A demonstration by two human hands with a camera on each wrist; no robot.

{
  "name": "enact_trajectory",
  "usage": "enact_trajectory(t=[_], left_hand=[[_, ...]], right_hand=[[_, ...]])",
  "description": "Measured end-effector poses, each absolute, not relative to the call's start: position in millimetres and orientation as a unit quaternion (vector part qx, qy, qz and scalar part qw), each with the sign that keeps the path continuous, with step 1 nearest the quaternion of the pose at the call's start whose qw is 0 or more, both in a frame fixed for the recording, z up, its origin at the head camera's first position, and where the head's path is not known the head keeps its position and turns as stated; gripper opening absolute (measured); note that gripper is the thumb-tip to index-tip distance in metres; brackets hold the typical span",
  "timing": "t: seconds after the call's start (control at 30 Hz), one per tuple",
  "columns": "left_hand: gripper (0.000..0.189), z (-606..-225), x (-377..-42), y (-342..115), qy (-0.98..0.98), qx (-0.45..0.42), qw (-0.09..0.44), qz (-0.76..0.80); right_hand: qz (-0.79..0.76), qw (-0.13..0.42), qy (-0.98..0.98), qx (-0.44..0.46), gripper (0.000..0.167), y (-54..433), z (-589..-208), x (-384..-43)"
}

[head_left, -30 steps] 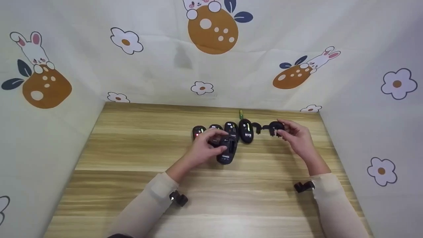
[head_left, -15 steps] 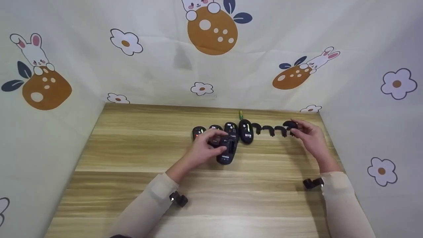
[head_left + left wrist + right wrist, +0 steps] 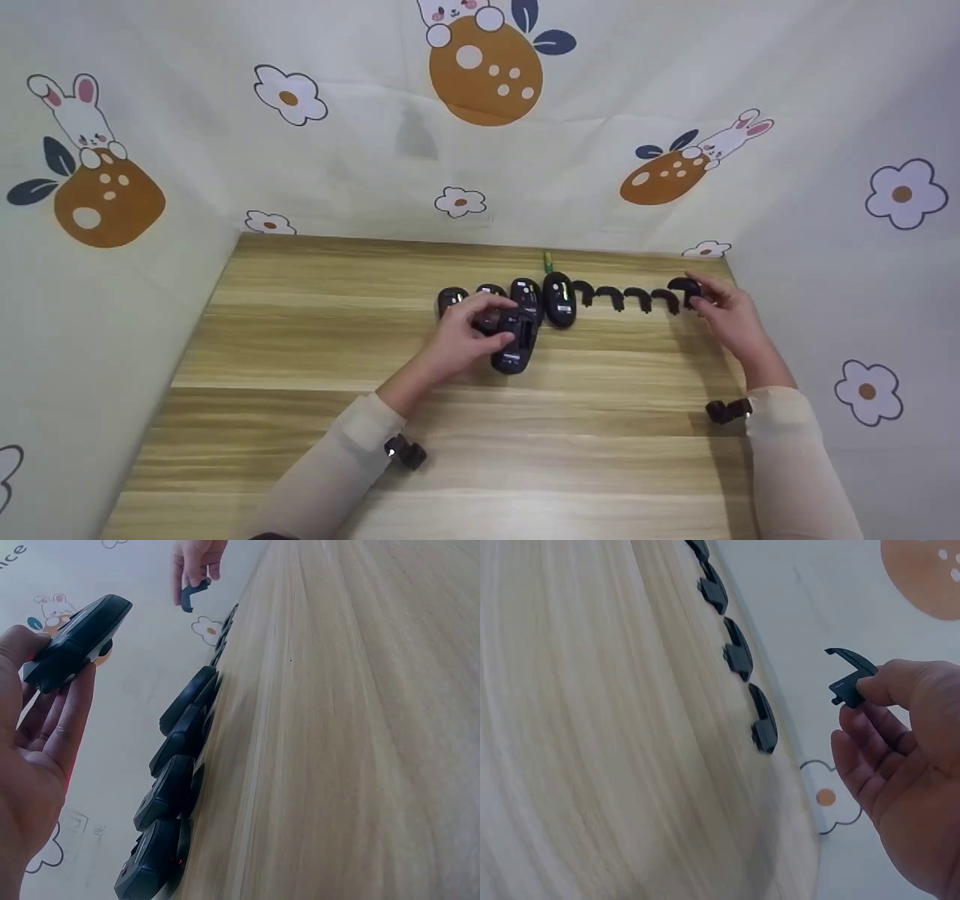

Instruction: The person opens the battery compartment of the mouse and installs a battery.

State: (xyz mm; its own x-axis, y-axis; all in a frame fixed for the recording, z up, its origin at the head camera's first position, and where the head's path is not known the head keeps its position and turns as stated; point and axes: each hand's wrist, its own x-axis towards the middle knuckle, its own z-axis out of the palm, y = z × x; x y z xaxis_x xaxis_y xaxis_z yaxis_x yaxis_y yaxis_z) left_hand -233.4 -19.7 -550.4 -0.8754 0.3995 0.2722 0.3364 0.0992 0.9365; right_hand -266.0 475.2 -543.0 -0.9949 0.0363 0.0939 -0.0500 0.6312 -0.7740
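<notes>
My left hand (image 3: 461, 337) grips a black computer mouse (image 3: 511, 360) by its sides, underside up, with the battery slot uncovered. In the left wrist view this mouse (image 3: 79, 641) is held well above the tabletop, thumb on one side and fingers on the other. At the right end of a row of black curved battery covers (image 3: 637, 297), my right hand (image 3: 733, 319) pinches another battery cover (image 3: 684, 286) between thumb and fingers. The right wrist view shows that cover (image 3: 849, 688) raised beside the row, its curved arm pointing away from the hand.
Several more black mice (image 3: 559, 300) lie underside up in a row behind the left hand, partly hidden by it. A green battery (image 3: 547, 261) is behind the rightmost one. A patterned cloth wall (image 3: 360, 165) borders the wooden table (image 3: 300, 420) at the back and sides.
My right hand has moved rightward along the row with the battery cover still pinched, and more of the lying covers now show to its left. The left hand and its mouse have stayed put.
</notes>
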Motion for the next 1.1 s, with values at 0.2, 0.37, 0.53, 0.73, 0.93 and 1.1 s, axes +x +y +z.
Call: enact_trajectory(t=[0.2, 0.37, 0.53, 0.73, 0.93, 1.1], left_hand=[[0.043, -550.0, -232.8, -20.3, 0.740, 0.248, 0.026, 0.625], [0.044, -549.8, -232.5, -20.3, 0.740, 0.246, 0.030, 0.625], [0.044, -550.3, -232.7, -20.5, 0.738, 0.244, 0.031, 0.628], [0.045, -550.7, -233.1, -20.6, 0.734, 0.244, 0.037, 0.632], [0.045, -548.7, -232.2, -20.8, 0.738, 0.230, 0.046, 0.633], [0.045, -548.5, -233.0, -21.4, 0.740, 0.237, 0.039, 0.628]], right_hand=[[0.413, 0.020, -0.911, 0.002, 0.055, 489.0, -543.1, -266.0], [0.401, 0.006, -0.916, -0.005, 0.057, 500.1, -546.8, -268.9], [0.398, 0.019, -0.917, -0.015, 0.052, 507.8, -557.0, -271.3], [0.408, 0.039, -0.911, -0.031, 0.046, 512.3, -568.8, -272.9], [0.403, 0.036, -0.914, -0.045, 0.044, 513.7, -573.1, -275.9], [0.388, 0.026, -0.920, -0.053, 0.047, 514.2, -574.4, -278.0]])
